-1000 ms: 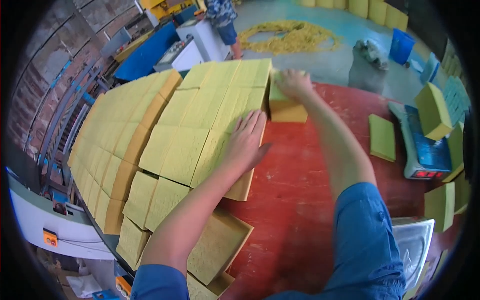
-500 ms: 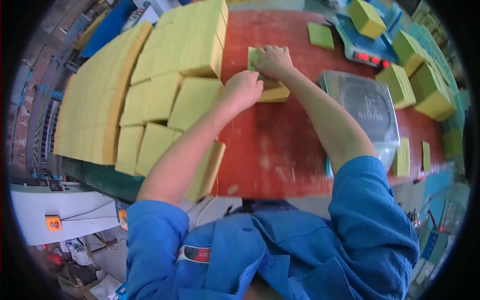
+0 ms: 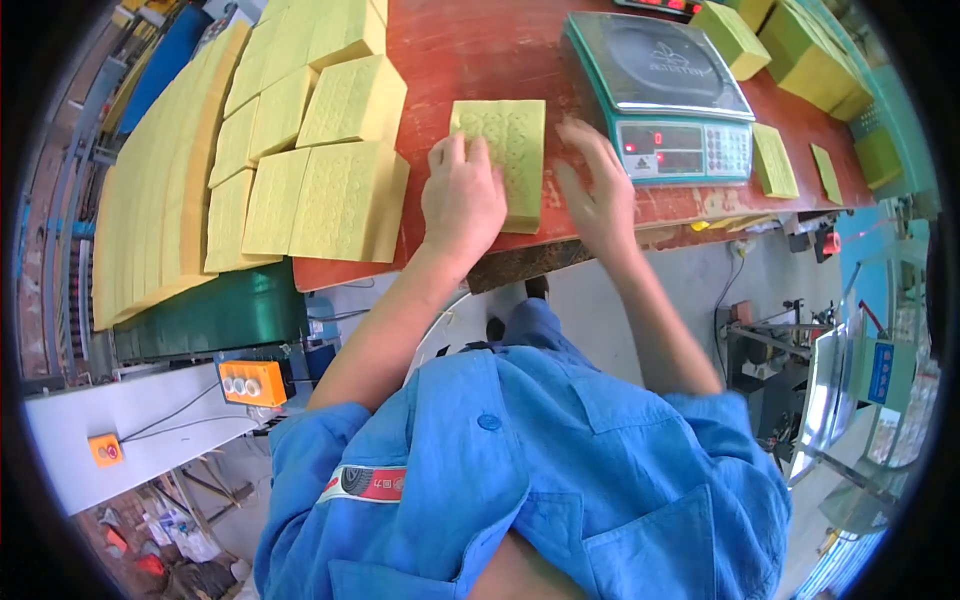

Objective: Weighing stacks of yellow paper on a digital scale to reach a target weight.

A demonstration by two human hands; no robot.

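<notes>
A stack of yellow paper (image 3: 522, 160) with a stamped pattern lies near the front edge of the red table. My left hand (image 3: 463, 200) lies over its left side, with bent, slightly parted fingers on the top sheet; the thumb is not clearly seen. To the right of the stack, my right hand (image 3: 603, 195) is held apart from it, fingers stretched out and thumb spread, with nothing in it. Just beyond that hand stands a green weighing scale (image 3: 690, 150) with a lit red display and a dark covered pan.
Rows of similar yellow paper stacks (image 3: 345, 195) fill the left side. More yellow stacks (image 3: 815, 55) stand at the far right, with a thin yellow piece (image 3: 825, 172) near the edge. An orange switch box (image 3: 252, 384) sits below the table at left.
The paper stack under my hands now lies closer to the table's front edge. My right hand has come off it to the right, while the left stays on it. The view has shifted too.
</notes>
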